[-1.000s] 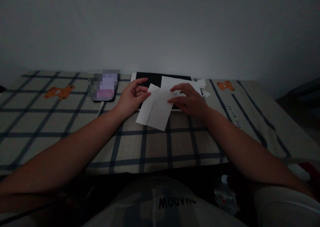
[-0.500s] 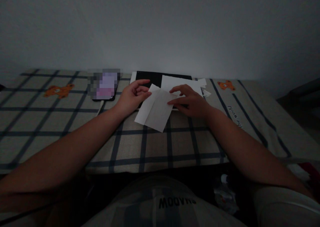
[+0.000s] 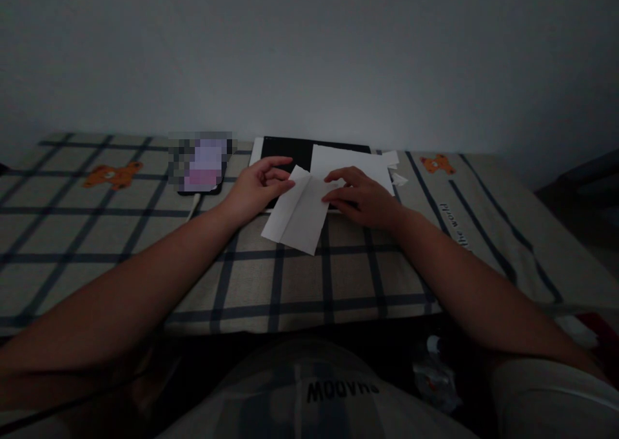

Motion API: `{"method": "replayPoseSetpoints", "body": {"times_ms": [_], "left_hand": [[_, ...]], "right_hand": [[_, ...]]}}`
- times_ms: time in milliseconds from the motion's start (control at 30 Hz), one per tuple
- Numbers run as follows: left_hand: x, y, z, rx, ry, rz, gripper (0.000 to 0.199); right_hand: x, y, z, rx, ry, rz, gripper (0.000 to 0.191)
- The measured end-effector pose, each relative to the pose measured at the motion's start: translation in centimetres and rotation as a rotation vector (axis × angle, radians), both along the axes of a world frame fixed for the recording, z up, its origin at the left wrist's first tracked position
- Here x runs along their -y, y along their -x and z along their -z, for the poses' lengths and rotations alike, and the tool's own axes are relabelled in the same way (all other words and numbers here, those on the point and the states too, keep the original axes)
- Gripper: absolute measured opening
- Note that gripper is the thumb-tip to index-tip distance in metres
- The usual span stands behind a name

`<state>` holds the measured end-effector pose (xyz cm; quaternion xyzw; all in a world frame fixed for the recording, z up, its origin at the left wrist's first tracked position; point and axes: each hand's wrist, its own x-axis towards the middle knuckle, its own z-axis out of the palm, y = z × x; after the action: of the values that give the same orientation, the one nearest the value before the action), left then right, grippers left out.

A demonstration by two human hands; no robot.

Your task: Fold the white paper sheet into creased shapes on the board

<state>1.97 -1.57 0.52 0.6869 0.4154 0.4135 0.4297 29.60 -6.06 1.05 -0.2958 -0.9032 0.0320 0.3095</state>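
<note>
A small sheet of white paper [image 3: 300,216] with a lengthwise crease is held tilted over the near edge of a dark flat tablet-like panel. My left hand [image 3: 258,184] pinches its left edge, thumb on the near side and the other fingers curled, the index stretched out above. At the right edge, my right hand [image 3: 362,197] has its thumb and index fingertips on the paper, the other fingers bent. Behind both hands lies the black panel [image 3: 285,147] with a white border. A larger white sheet [image 3: 355,158] covers its right part.
A phone [image 3: 206,165] with a blurred screen and a white cable [image 3: 194,207] lies to the left. Torn paper scraps [image 3: 391,160] lie right of the panel. The checked tablecloth [image 3: 300,284] reaches the grey wall [image 3: 309,58]. Below the table edge is a plastic bottle [image 3: 435,374].
My right hand has shifted slightly left, and the paper's right edge has moved inward with it. The left hand has barely moved.
</note>
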Motion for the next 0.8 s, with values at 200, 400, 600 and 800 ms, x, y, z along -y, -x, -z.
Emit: {"method": "replayPoseSetpoints", "body": {"times_ms": [200,400,600,800], "left_hand": [[0.0,0.0,0.1,-0.025,-0.009,0.012,0.056],[-0.2,-0.1,0.3,-0.021,-0.033,-0.012,0.057],[-0.7,-0.2,0.8,0.026,0.001,-0.018,0.06],[-0.8,-1.2,-0.6,0.06,0.125,-0.037,0.059]], "right_hand": [[-0.3,0.1,0.3,-0.047,0.042,0.009,0.022],[-0.9,0.2,0.4,-0.174,0.105,-0.013,0.017],[-1.3,0.4,0.6,-0.276,0.202,-0.011,0.02],[-2.7,1.3,0.4,-0.459,0.438,0.091,0.044]]}}
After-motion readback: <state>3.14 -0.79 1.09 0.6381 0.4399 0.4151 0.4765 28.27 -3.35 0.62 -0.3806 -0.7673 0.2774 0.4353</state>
